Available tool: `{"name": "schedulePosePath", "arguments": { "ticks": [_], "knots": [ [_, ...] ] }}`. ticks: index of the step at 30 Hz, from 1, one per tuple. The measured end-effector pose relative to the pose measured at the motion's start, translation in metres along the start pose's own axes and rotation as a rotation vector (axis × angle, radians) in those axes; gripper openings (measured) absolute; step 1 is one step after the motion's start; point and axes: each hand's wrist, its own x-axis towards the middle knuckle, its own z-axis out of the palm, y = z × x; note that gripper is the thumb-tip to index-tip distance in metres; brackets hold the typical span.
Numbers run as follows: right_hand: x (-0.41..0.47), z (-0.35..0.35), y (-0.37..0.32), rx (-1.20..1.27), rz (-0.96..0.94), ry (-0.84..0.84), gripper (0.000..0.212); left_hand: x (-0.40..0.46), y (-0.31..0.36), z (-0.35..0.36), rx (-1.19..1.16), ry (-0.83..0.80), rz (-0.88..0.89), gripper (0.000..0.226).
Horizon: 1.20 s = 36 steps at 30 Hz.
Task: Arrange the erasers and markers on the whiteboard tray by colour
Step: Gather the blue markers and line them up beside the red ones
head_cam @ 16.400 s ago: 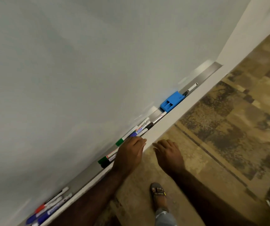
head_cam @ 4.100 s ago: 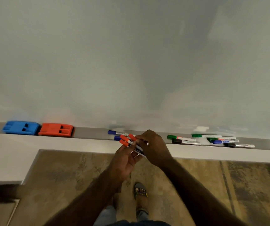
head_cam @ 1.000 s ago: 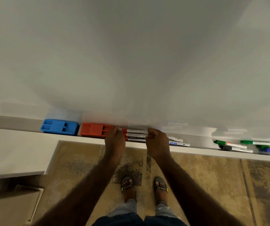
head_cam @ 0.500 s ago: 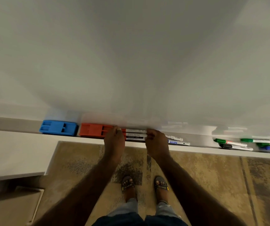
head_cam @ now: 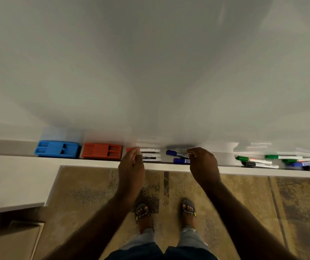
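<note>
On the whiteboard tray (head_cam: 9,147) a blue eraser (head_cam: 56,149) lies at the left, with a red eraser (head_cam: 101,151) touching its right side. Right of that, three red markers (head_cam: 150,154) lie side by side. My left hand (head_cam: 131,166) rests flat with its fingertips on their cap ends, gripping nothing. Two blue markers (head_cam: 176,153) lie further right. My right hand (head_cam: 203,164) curls over their barrels and pinches the upper, blurred one. Green markers (head_cam: 253,160) are mixed with a blue marker (head_cam: 302,163) and black ones at the far right.
The whiteboard (head_cam: 150,62) fills the upper view. A white ledge (head_cam: 9,181) juts out at the lower left below the tray. My sandalled feet (head_cam: 165,212) stand on patterned brown carpet close to the wall.
My right hand has left the red markers' right ends and moved right onto the blue markers. The left hand stays on the red markers' caps.
</note>
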Motion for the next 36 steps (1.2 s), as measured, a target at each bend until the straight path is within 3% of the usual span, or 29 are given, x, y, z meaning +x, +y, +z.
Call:
{"name": "schedulePosePath", "arguments": {
  "ticks": [4,13,20,25,29,32,36],
  "knots": [
    [0.006,0.001,0.011,-0.198,-0.111,-0.095,0.029,-0.017,0.001,0.013,-0.030,-0.068,-0.033,0.038],
    [0.014,0.003,0.020,-0.245,-0.251,-0.176,0.025,-0.040,0.010,0.055,-0.060,-0.105,-0.097,0.022],
    [0.016,-0.002,0.030,-0.229,-0.372,-0.188,0.033,-0.055,0.017,0.092,-0.122,-0.161,-0.256,0.018],
    [0.002,-0.017,0.035,-0.102,-0.439,-0.103,0.037,-0.063,0.023,0.115,-0.415,-0.135,-0.373,0.017],
    [-0.022,-0.027,0.032,0.056,-0.551,-0.065,0.028,-0.074,0.028,0.133,-0.758,-0.126,-0.508,0.034],
    [-0.038,-0.027,0.031,0.068,-0.590,-0.128,0.022,-0.081,0.032,0.137,-0.935,-0.031,-0.579,0.038],
    [-0.049,-0.017,0.038,0.104,-0.575,-0.238,0.023,-0.090,0.024,0.137,-0.945,-0.023,-0.575,0.044]
  ]
}}
